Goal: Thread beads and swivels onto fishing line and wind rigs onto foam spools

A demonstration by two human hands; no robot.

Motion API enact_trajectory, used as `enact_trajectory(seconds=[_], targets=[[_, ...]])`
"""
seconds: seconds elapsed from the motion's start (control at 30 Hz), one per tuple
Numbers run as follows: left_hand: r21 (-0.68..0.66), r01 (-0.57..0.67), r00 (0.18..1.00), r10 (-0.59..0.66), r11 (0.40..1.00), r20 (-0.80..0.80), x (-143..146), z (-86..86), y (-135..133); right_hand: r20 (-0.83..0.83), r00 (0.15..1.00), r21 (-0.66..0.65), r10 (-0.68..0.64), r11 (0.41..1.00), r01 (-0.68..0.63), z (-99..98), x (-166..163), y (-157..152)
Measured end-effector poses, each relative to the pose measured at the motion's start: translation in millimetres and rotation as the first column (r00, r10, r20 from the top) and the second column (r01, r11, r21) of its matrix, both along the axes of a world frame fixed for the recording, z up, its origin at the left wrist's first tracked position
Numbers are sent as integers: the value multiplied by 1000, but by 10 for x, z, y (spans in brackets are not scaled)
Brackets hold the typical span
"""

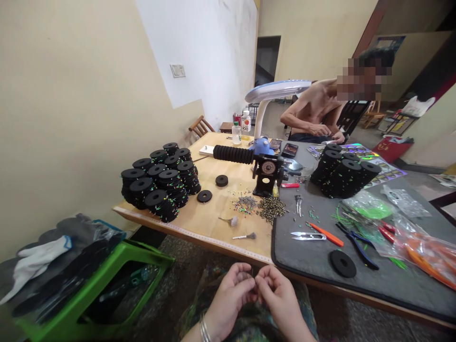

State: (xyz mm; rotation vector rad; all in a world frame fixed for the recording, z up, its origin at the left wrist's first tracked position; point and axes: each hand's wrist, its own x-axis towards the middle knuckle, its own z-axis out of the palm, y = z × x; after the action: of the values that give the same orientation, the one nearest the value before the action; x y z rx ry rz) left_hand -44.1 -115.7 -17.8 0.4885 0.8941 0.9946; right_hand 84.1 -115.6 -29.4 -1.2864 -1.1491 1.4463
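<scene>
My left hand point(233, 290) and my right hand point(273, 289) meet over my lap, just off the table's front edge. Both are closed in a pinch, with thumbs and fingertips together. Whatever lies between the fingertips is too small or hidden to name. On the table nearest to them lie a thin white stick with a grey tuft point(244, 236) and a second tufted piece point(233, 221). Behind these are a pile of small grey and coloured beads point(245, 204) and a pile of dark brassy pieces point(272, 208). Thread snips point(308, 236) rest on the grey mat point(295, 254).
Stacked black foam spools point(156, 178) fill the table's left; more spools point(342, 171) stand right. A black winding device point(267, 173) and lamp point(261, 118) stand centrally. Pliers point(359, 244) and plastic bags point(409, 237) lie right. A green stool point(107, 294) is at left. Another person point(317, 111) sits opposite.
</scene>
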Motion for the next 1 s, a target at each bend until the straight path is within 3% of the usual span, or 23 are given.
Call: enact_trajectory(seconds=[0.1, 0.23, 0.67, 1.0], targets=[[28, 53, 999, -53, 998, 5, 4, -10, -9, -86, 996, -100, 9, 995, -18, -30, 0, 2], [29, 30, 1000, -29, 999, -12, 10, -47, -8, -117, 993, -129, -7, 992, -8, -99, 12, -4], [23, -17, 989, 20, 1000, -145, 1, -129, 20, -50, 998, -255, 42, 965, -53, -25, 28, -75], [251, 71, 882, 57, 965, -468, -50, -150, 15, -67, 997, -285, 46, 957, -63, -56, -8, -76]])
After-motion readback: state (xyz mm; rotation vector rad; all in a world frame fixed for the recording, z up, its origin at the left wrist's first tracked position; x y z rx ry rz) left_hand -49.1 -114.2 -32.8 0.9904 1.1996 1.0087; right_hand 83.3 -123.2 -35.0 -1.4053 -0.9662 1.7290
